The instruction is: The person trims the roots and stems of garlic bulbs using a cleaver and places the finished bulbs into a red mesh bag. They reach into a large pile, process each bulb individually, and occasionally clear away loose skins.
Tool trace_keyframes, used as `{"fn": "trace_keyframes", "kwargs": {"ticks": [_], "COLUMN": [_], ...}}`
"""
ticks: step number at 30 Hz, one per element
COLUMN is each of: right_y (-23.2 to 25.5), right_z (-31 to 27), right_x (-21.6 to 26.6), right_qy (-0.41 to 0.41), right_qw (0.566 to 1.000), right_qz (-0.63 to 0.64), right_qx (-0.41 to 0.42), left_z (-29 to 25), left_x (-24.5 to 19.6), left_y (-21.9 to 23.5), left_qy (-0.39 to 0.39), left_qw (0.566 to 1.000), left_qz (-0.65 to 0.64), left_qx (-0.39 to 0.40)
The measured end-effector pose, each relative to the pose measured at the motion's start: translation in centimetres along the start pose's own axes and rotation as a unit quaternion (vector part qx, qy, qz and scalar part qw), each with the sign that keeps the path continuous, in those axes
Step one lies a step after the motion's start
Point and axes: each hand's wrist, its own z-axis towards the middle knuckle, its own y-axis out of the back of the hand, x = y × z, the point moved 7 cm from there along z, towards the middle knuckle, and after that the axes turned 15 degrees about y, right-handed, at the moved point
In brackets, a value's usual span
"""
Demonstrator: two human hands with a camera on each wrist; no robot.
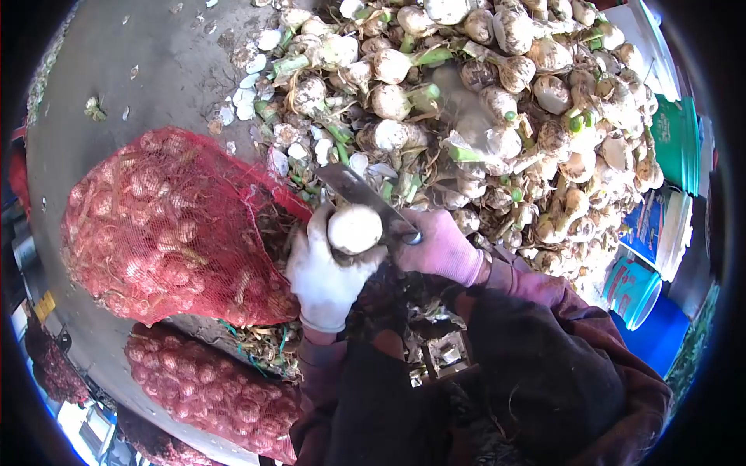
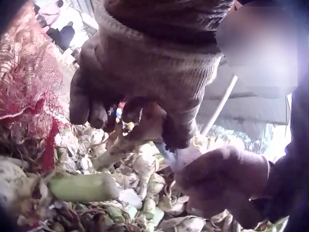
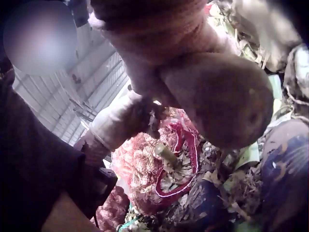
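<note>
In the head view, my left hand (image 1: 330,276), in a white glove, grips a round white garlic bulb (image 1: 354,229) from below and the side, its pale face upward. My right hand (image 1: 440,248), in a pink glove, holds a knife by its handle. The knife's broad blade (image 1: 359,190) slants up and left, overlapping the bulb's upper edge. From the left wrist view, the gloved left hand (image 2: 149,72) has its fingers curled downward, a stem (image 2: 128,145) below them; the right hand (image 2: 224,179) is close by. The right wrist view shows the left hand (image 3: 118,121) beyond the right glove.
A large heap of garlic bulbs (image 1: 552,93) with cut stems lies ahead and right. A red mesh sack (image 1: 155,225) full of bulbs stands open on the left, another full sack (image 1: 210,388) behind it. Green (image 1: 674,144) and teal buckets (image 1: 633,291) stand at the right.
</note>
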Motion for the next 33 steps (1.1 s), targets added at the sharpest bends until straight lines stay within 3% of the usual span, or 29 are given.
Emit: {"fn": "trace_keyframes", "kwargs": {"ticks": [1, 2, 3, 5, 9, 11, 12, 13, 14, 15, 17, 18, 19, 23, 24, 25, 26, 27, 28, 29, 30, 31, 33], "right_y": [0.0, 0.1, 0.3, 0.7, 2.2, 2.5, 2.1, 1.6, 0.6, -0.2, 1.1, 1.4, 2.0, 1.4, 1.4, 1.4, 1.2, 1.0, 1.1, 1.4, 1.3, 1.1, 1.1], "right_z": [0.0, -0.1, -0.1, -0.2, 0.5, 0.6, 0.1, -0.4, -1.4, -3.0, -4.7, -4.4, -3.4, -3.0, -3.2, -3.3, -3.4, -3.9, -4.0, -3.5, -3.3, -3.3, -2.9], "right_x": [0.5, 0.9, 1.2, 3.5, 3.0, 2.6, 1.6, 0.4, -1.4, -4.3, -5.0, -4.5, -3.5, -4.0, -4.3, -4.8, -5.8, -6.4, -6.0, -5.3, -5.0, -5.1, -4.1], "right_qy": [0.005, 0.009, 0.01, 0.138, 0.126, 0.113, 0.094, 0.075, 0.063, -0.016, 0.019, -0.011, -0.05, -0.07, -0.083, -0.082, -0.083, -0.091, -0.099, -0.101, -0.125, -0.127, -0.053], "right_qw": [1.0, 0.999, 0.999, 0.983, 0.98, 0.981, 0.986, 0.989, 0.977, 0.979, 0.994, 0.999, 0.997, 0.995, 0.994, 0.995, 0.995, 0.995, 0.994, 0.993, 0.991, 0.991, 0.995], "right_qz": [-0.017, -0.033, -0.034, -0.116, -0.118, -0.125, -0.122, -0.117, -0.205, -0.192, -0.077, 0.001, -0.042, -0.025, 0.011, 0.012, 0.009, 0.007, 0.006, 0.003, 0.008, 0.01, -0.066], "right_qx": [0.004, 0.007, 0.007, -0.011, -0.097, -0.096, -0.071, -0.044, -0.009, 0.062, -0.075, -0.05, -0.04, -0.068, -0.066, -0.064, -0.054, -0.045, -0.05, -0.054, -0.045, -0.044, -0.046], "left_z": [-0.2, -0.2, -0.4, -0.8, -1.4, -1.8, -1.6, -1.5, -1.0, -0.6, 0.7, 2.2, 4.3, 8.5, 8.7, 9.0, 8.5, 7.7, 4.8, 3.0, 1.0, -0.1, -1.5], "left_x": [1.8, 2.3, 2.8, 4.8, 6.9, 7.1, 6.5, 6.1, 4.2, 2.2, 1.2, 0.1, -1.8, -7.5, -8.0, -5.6, -2.1, 3.4, 5.2, 7.7, 9.7, 10.1, 10.1], "left_y": [-1.6, -1.7, -2.5, -3.1, -4.1, -3.6, -3.3, -2.7, -1.1, 0.9, 3.9, 5.4, 6.1, 6.7, 6.4, 5.4, 5.4, 3.8, 3.0, 1.8, 0.1, -1.2, -2.1], "left_qy": [0.068, 0.025, 0.127, 0.249, 0.24, 0.227, 0.205, 0.209, 0.099, -0.016, 0.086, -0.005, -0.109, -0.117, -0.119, -0.055, 0.077, 0.072, 0.269, 0.249, 0.283, 0.261, 0.327], "left_qw": [0.973, 0.944, 0.82, 0.664, 0.691, 0.77, 0.727, 0.728, 0.68, 0.62, 0.659, 0.833, 0.942, 0.928, 0.928, 0.895, 0.989, 0.997, 0.959, 0.949, 0.939, 0.919, 0.902], "left_qz": [-0.197, -0.313, -0.527, -0.677, -0.652, -0.574, -0.633, -0.63, -0.698, -0.75, -0.744, -0.552, -0.319, -0.35, -0.342, -0.421, -0.124, -0.026, 0.033, 0.182, 0.178, 0.292, 0.271], "left_qx": [0.098, 0.099, 0.183, 0.196, 0.202, 0.162, 0.172, 0.172, 0.201, 0.228, 0.076, 0.037, -0.007, 0.056, 0.087, 0.137, 0.037, -0.005, 0.085, 0.06, 0.079, 0.054, 0.081]}}
